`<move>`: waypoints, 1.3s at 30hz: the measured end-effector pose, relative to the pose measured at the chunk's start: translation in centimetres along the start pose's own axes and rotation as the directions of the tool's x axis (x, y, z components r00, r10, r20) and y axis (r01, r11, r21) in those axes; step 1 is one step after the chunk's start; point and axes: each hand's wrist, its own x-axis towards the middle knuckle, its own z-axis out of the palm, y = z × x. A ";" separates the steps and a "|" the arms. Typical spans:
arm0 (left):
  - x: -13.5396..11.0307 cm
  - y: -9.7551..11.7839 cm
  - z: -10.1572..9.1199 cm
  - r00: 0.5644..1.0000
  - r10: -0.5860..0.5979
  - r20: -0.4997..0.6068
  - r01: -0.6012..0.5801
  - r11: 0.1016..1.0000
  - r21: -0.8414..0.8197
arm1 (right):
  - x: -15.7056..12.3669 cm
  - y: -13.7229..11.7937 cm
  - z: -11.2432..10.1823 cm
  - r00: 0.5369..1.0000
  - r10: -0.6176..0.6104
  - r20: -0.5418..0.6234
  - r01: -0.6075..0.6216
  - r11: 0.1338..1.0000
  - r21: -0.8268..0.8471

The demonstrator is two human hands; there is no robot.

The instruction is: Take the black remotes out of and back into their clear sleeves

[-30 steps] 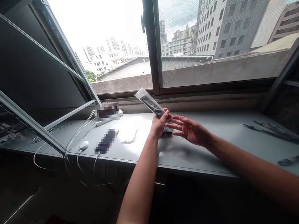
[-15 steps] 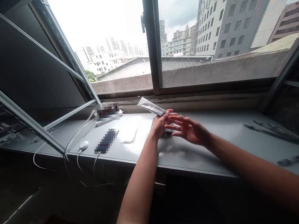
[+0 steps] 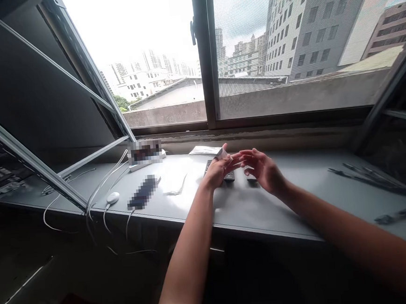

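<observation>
My left hand (image 3: 217,172) is closed on a clear, wrinkled plastic sleeve (image 3: 203,150), which sticks out to the left, toward the window. Below that hand, partly covered, a dark remote control (image 3: 229,175) with rows of small buttons lies on the table. My right hand (image 3: 265,170) is close by on the right, its fingers loosely bent and apart. Its fingertips overlap those of my left hand in view; whether they touch I cannot tell. A second small dark object (image 3: 251,178) shows beneath my right hand, mostly hidden.
White tissue-like sheets (image 3: 176,184) lie left of my hands on the grey table (image 3: 285,215). Further left are a blurred phone-like object (image 3: 143,192), a round white charger (image 3: 113,198), a power strip (image 3: 145,155) and cables. Dark cables (image 3: 370,178) lie at the right.
The plastic sleeve has dropped from a raised tilt to nearly level. My right hand's fingers have curled more and shifted slightly up, and more of the dark objects beneath shows.
</observation>
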 end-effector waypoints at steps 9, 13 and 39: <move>-0.7 0.0 0.1 0.991 -0.099 0.094 0.095 0.995 0.038 | -0.3 0.6 -0.1 0.989 -0.148 -0.020 0.135 0.944 -0.300; -0.7 -0.3 -0.1 0.980 -0.165 0.114 0.155 0.984 0.089 | -0.3 0.2 -0.2 0.995 -0.103 0.003 0.095 0.911 -0.401; -0.3 0.3 -0.2 0.973 -0.131 0.191 0.134 0.991 -0.005 | 0.3 0.3 -0.3 0.986 -0.164 0.009 0.157 0.923 -0.352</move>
